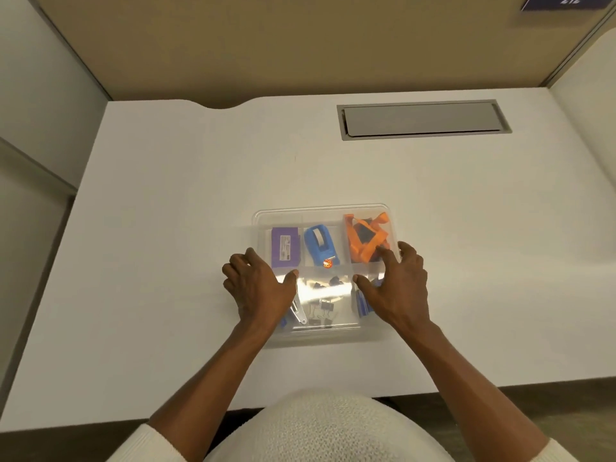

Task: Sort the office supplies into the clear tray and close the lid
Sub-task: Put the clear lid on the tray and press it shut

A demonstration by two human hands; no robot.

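1. Two bare hands rest on top of the clear tray (333, 210), which sits on the white desk (166, 228) just ahead of the person, in the near middle. The head camera is the only view.
2. Left hand (258, 288) lies palm-down with fingers spread over the tray's left edge; right hand (395, 285) does the same on the right side. Neither grips anything; both seem to press flat on the lid (325, 288), which looks to be already lying over the compartments.
3. Under the lid show a purple box (285, 246), a blue tape dispenser (320, 245), an orange tool (363, 240), black binder clips (321, 310) and blue pieces (363, 305), each in its own compartment.
4. Handling, as a judgement: thin clear plastic, light, fairly stiff but liable to flex in the middle and slick under the palms. Pressing near the rim and corners should seat it best.
5. Writing: the purple box carries a pale label, too small to read. A dark sign (563, 1) at the top right shows "212".
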